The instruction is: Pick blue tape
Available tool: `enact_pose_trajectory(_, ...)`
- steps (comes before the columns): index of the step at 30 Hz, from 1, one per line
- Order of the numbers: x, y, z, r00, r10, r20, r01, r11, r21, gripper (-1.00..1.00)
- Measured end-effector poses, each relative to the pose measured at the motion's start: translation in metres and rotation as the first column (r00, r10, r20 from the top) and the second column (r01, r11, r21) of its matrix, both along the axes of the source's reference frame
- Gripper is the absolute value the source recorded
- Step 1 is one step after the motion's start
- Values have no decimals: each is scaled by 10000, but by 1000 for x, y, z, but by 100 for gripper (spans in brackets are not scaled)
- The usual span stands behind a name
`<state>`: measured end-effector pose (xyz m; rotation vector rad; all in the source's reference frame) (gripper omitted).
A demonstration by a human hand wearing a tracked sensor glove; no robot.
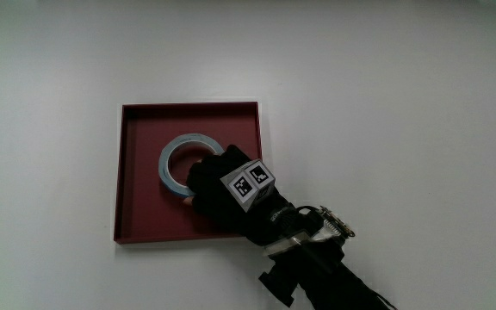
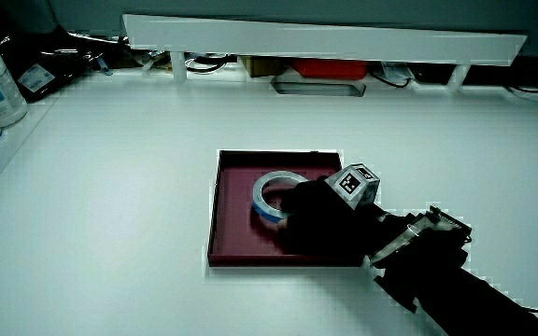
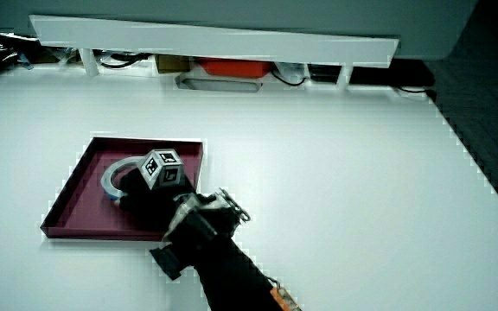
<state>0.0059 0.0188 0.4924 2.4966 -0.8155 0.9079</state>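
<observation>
Pale blue ring-shaped tape roll (image 1: 179,164): flat in shallow dark-red square tray (image 1: 140,220) on white bench (image 1: 403,103). Likely light, rigid, smooth; best pinched across its band. Black-gloved hand (image 1: 222,191) covers the ring's near rim; grip state cannot be told.

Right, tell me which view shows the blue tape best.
The main view: the blue tape lies flat in the red tray, most of its ring visible, the hand covering one part. Both side views show it foreshortened, more hidden.
</observation>
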Motion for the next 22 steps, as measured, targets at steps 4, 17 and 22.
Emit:
enact_pose_trajectory(4, 7, -1, -20, 9995, -16, 318, 12, 9999, 139, 100)
enact_pose_trajectory(17, 50, 5, -77, 9991, 187, 388, -233, 9922, 1223, 100)
enact_pose_trajectory(22, 73, 4, -90, 9972, 551, 506, -610, 9905, 1234, 100)
